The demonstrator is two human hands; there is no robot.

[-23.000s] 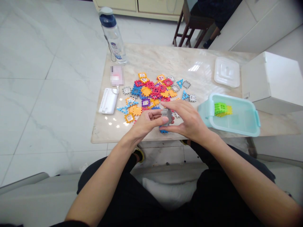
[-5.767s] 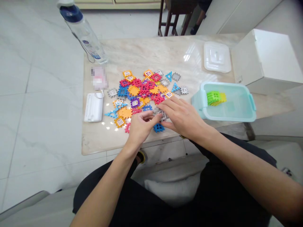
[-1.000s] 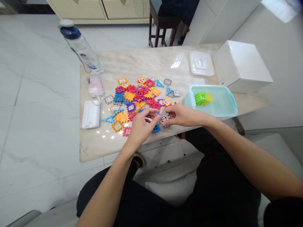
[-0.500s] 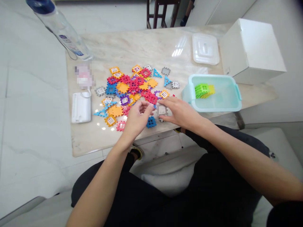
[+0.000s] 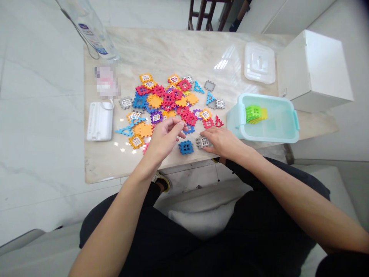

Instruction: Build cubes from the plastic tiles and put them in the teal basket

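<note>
1. Resting fingertips against a grey plastic window tile [image 5: 202, 142], the right hand [image 5: 221, 140] lies partly open close to the near edge of the tabletop [image 5: 173, 50]. Whether it has a real grip on the tile, I cannot tell.
2. The left hand [image 5: 164, 138] hangs loosely curled above the near side of the scattered tiles, with nothing showing in it.
3. Just left of the grey tile lies a blue square tile [image 5: 186, 147], a little apart from the heap of interlocking plastic tiles [image 5: 164, 102].
4. These tiles look light, thin and stiff. Pinching opposite notched edges seems the surest hold, since the polished stone may let them skid.
5. Open stone stretches beyond the heap, but little room remains toward the near edge. To the right sits an aqua plastic tub [image 5: 268, 137] holding stacked green and yellow tiles [image 5: 255, 113], with its clear lid [image 5: 259, 63] farther off.
</note>
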